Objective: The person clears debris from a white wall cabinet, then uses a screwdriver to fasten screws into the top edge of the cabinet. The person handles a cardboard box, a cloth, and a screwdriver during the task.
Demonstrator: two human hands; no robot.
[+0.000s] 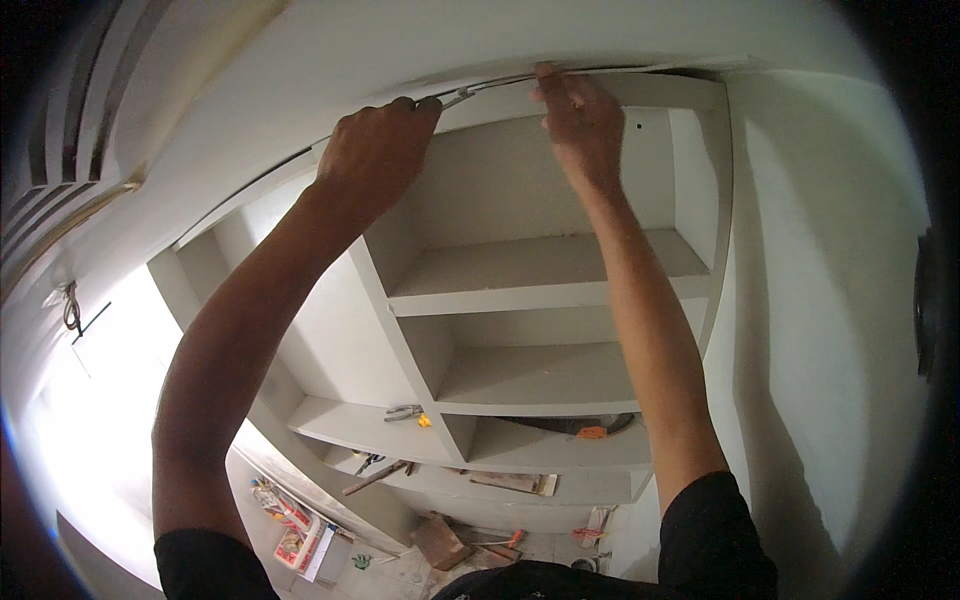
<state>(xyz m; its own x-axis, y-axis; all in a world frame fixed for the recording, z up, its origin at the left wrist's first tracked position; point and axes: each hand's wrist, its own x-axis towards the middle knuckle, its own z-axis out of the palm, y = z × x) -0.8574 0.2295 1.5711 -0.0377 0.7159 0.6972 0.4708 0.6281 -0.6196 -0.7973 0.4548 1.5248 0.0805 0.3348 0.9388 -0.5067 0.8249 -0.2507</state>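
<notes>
Far below your left hand [375, 150], down on the floor by your left elbow, you have a few flat rectangular packages [290, 525] printed in red, yellow and white, lying close together beside a white box [322, 553]. No screens or signs show.
</notes>
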